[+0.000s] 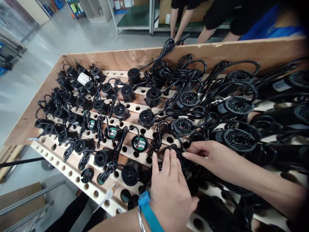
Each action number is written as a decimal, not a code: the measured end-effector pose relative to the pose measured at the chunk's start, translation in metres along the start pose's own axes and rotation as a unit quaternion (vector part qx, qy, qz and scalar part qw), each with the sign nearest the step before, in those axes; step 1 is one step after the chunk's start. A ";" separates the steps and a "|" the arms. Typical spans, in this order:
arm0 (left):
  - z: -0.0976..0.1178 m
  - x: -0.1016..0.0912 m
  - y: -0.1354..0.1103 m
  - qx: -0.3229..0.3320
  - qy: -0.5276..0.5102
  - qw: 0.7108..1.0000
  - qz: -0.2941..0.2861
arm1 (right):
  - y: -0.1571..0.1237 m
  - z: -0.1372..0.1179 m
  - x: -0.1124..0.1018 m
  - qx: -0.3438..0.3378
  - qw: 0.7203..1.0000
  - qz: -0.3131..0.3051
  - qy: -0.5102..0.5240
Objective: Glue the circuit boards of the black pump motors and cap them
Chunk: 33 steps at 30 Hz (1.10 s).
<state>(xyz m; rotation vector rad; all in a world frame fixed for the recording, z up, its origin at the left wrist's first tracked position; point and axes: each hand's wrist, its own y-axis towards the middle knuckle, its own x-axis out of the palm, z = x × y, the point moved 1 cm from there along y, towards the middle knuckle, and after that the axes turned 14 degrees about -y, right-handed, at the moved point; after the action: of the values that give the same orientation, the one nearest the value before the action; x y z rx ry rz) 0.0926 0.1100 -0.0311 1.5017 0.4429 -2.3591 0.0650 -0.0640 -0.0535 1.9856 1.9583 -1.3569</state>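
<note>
A wooden crate (pixel 36 106) holds several black cylindrical pump units with coiled black cables, set in a perforated wooden rack (pixel 72 175). My left hand (pixel 169 190), with a blue wrist strap, lies flat on a black unit (pixel 177 154) at the rack's front middle. My right hand (pixel 210 156) reaches in from the right, its fingertips touching the same unit's top. Neither hand visibly grips anything. Three units (pixel 139 143) left of my hands show green circuit boards under open tops. A loose black grille cap (pixel 87 174) rests on the rack's near row.
Another person's arms (pixel 180 22) reach down behind the crate's far wall (pixel 217 53). A white-labelled unit (pixel 83 78) lies at the back left. A small white tool (pixel 108 194) rests on the rack's front edge. Grey floor and metal shelving lie beyond.
</note>
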 end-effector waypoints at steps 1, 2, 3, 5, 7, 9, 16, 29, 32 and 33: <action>0.001 -0.001 0.001 0.000 0.002 1.000 -0.008 | 0.000 -0.001 -0.001 0.003 1.000 -0.002 -0.009; 0.001 -0.002 0.001 -0.001 0.005 1.000 -0.018 | 0.000 -0.002 -0.002 0.005 1.000 0.000 -0.018; 0.001 -0.004 0.001 0.000 0.007 1.000 -0.027 | -0.001 -0.002 -0.003 0.007 1.000 0.005 -0.025; 0.000 -0.007 0.001 -0.001 0.005 0.999 -0.044 | -0.001 -0.003 -0.002 0.006 0.999 0.010 -0.033; -0.002 -0.011 -0.001 -0.002 -0.008 0.998 -0.058 | 0.000 -0.002 0.000 -0.008 1.000 0.006 -0.030; -0.006 -0.014 -0.002 -0.004 -0.026 0.997 -0.069 | 0.001 0.001 0.003 -0.022 0.999 0.006 -0.029; -0.018 -0.032 -0.003 0.000 -0.069 0.993 -0.092 | 0.001 -0.004 0.002 -0.002 0.989 0.024 -0.147; -0.032 -0.064 0.015 0.070 0.023 0.973 -0.218 | -0.005 -0.017 -0.003 0.045 0.978 0.043 -0.199; -0.025 -0.069 0.017 0.085 0.074 0.967 -0.230 | -0.008 -0.021 -0.005 0.046 0.978 0.043 -0.199; -0.024 -0.072 0.019 0.097 0.088 0.962 -0.239 | -0.008 -0.022 -0.006 0.049 0.978 0.043 -0.198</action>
<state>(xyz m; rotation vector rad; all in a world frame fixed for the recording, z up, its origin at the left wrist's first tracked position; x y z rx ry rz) 0.1495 0.1093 0.0228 1.8799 0.7040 -2.7033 0.0712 -0.0544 -0.0318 1.6470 1.6390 -1.6953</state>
